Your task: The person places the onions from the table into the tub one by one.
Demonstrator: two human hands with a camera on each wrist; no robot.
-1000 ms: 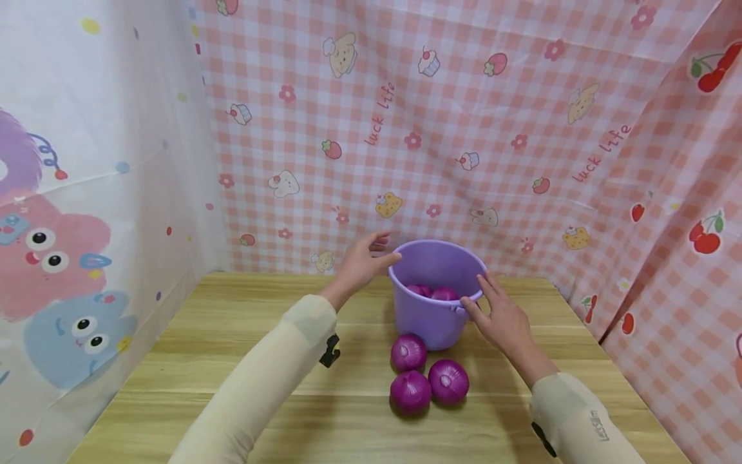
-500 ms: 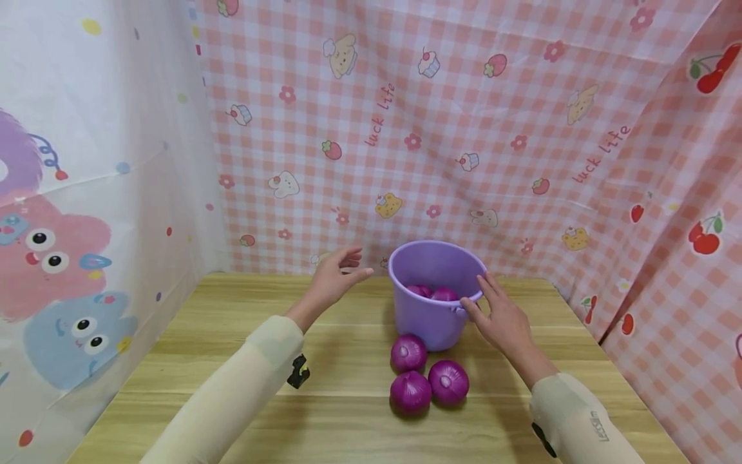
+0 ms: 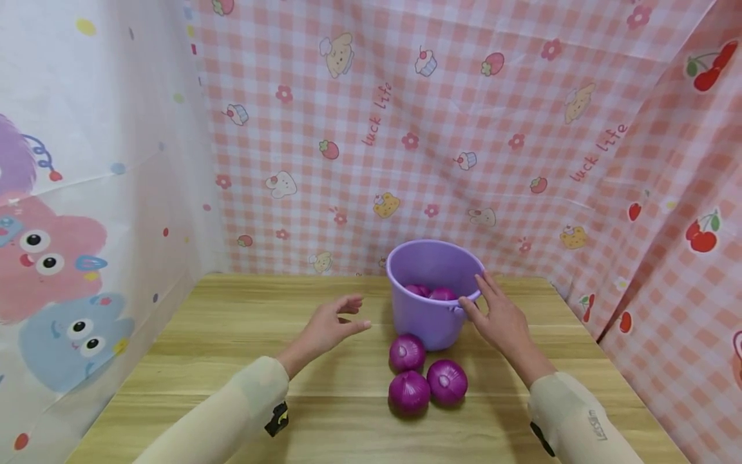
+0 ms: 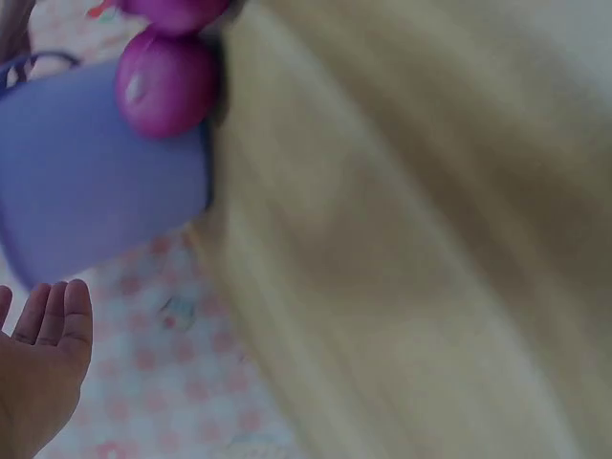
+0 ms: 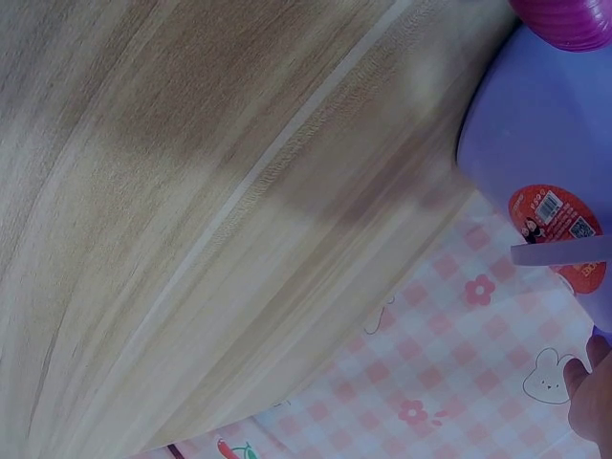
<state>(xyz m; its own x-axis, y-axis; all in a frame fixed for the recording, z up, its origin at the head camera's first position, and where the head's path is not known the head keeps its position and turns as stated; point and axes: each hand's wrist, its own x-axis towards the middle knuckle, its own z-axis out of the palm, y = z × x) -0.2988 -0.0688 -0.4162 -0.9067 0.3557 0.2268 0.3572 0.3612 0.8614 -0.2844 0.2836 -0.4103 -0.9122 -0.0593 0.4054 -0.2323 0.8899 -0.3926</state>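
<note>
A purple bucket [image 3: 429, 322] stands upright on the wooden table, with several red onions [image 3: 443, 294] lying inside. Against its front sits one onion [image 3: 408, 353]; two more, a left onion [image 3: 409, 392] and a right onion [image 3: 447, 382], lie nearer. My left hand [image 3: 330, 327] hovers left of the bucket, fingers loosely bent and thumb out, holding nothing. At the bucket's right side, the thumb and fingertips of my right hand [image 3: 500, 316] rest on the rim. Only part of that hand shows in the right wrist view, beside the bucket's handle [image 5: 559, 251].
The wooden table [image 3: 232, 328] ends just behind the bucket, at a pink checked cloth [image 3: 348, 129]. White cloth with cartoon figures [image 3: 58, 258] hangs along the left, and more checked cloth [image 3: 684, 303] along the right. A red label [image 5: 547, 208] is stuck on the bucket.
My left hand has come off the bucket's rim, moving left and then down toward me. My right hand, the bucket and the onions stay where they were.
</note>
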